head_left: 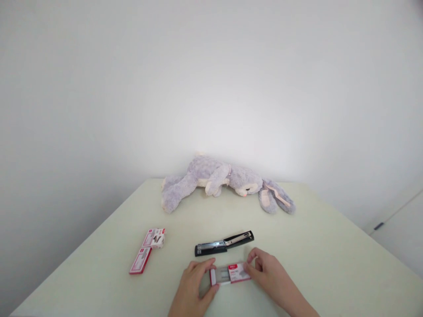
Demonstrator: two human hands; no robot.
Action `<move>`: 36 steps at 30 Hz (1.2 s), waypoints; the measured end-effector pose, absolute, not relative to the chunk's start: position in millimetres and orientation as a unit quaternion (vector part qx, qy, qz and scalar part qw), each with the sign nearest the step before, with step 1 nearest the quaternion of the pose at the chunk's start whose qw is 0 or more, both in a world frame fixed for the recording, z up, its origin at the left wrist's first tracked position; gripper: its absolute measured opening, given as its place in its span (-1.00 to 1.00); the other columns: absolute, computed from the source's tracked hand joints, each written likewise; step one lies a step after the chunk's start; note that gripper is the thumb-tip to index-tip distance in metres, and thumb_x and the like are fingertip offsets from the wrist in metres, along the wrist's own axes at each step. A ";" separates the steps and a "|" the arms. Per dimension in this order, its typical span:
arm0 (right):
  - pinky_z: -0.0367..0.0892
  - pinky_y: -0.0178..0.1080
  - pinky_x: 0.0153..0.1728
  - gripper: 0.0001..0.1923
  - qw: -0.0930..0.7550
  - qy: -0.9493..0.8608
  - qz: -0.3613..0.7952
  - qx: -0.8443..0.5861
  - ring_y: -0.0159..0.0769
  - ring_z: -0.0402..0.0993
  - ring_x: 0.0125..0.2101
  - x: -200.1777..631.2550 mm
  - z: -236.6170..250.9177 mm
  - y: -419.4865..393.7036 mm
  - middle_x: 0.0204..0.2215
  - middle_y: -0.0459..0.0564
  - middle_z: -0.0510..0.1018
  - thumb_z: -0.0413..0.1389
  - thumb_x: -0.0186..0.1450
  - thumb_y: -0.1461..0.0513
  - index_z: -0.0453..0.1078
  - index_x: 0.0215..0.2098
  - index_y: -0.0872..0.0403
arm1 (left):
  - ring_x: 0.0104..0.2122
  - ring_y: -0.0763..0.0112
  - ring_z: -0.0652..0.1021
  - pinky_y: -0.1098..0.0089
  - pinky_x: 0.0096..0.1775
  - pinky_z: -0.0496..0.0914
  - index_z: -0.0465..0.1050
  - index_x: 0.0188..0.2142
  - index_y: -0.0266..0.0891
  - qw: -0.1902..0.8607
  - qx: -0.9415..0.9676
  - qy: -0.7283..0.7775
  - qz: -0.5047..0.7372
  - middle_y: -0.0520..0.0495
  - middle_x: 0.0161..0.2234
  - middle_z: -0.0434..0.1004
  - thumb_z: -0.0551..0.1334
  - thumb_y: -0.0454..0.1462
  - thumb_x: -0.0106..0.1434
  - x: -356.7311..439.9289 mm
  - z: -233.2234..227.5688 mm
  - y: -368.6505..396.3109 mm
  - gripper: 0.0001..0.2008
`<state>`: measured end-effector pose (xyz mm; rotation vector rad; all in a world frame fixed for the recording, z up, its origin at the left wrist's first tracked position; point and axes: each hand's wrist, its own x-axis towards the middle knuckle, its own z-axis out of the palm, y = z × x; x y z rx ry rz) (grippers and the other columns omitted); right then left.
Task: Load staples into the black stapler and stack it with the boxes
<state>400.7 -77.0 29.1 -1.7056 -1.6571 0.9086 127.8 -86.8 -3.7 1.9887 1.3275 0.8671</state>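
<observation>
A: Where is the staple box (230,274) found, and how is it held?

B: It is held low over the near part of the table (317,237), just in front of the opened black stapler (224,243); its left end is pinched by the left hand (194,281), its right end by the right hand (269,272); the inner tray appears partly slid out.

A: How is it judged to handle?

B: Light and thin-walled, easily crushed; the short ends are best gripped, gently; loose staples could be spilled if it is tipped.

A: What else is seen?

B: Two more staple boxes (147,251) at the left; a plush rabbit (224,180) lying at the far edge.
</observation>
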 end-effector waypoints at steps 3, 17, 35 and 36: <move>0.14 -0.32 -0.44 -0.85 0.171 -0.752 0.215 -0.598 -0.31 0.45 -0.49 380.4 57.0 -72.7 -0.54 -0.15 0.58 0.16 0.27 0.18 0.60 -0.27 -0.10 | 0.05 0.18 0.53 0.12 0.15 0.42 0.41 0.22 0.00 0.288 0.751 0.494 0.331 -0.11 0.03 0.57 0.32 -0.29 0.23 129.5 -11.1 -85.2 -0.45; 0.24 -0.32 -0.34 -0.83 0.063 -0.861 0.132 -0.488 -0.23 0.59 -0.36 345.0 70.0 -44.1 -0.42 -0.09 0.68 0.19 0.15 0.26 0.62 -0.32 -0.06 | -0.02 0.14 0.57 0.14 0.07 0.48 0.42 0.21 0.00 0.275 0.764 0.477 0.336 -0.11 -0.01 0.61 0.38 -0.27 0.17 125.7 -21.7 -78.6 -0.41; 0.16 -0.38 -0.35 -0.70 0.179 -0.774 0.288 -0.535 -0.40 0.42 -0.38 395.4 53.1 -78.9 -0.35 -0.23 0.49 0.39 0.08 0.23 0.59 -0.20 -0.14 | -0.33 0.27 0.59 0.29 -0.17 0.41 0.58 -0.10 0.01 0.253 0.725 0.549 0.331 0.03 -0.35 0.64 0.18 -0.11 0.38 153.1 -12.2 -76.8 -0.79; 0.17 -0.38 -0.35 -0.65 0.183 -0.772 0.280 -0.540 -0.40 0.43 -0.37 391.7 53.7 -78.3 -0.33 -0.23 0.49 0.41 0.07 0.20 0.59 -0.16 -0.17 | -0.34 0.28 0.58 0.29 -0.19 0.41 0.57 -0.11 -0.01 0.239 0.721 0.552 0.344 0.02 -0.34 0.63 0.16 -0.11 0.40 148.6 -12.3 -74.5 -0.78</move>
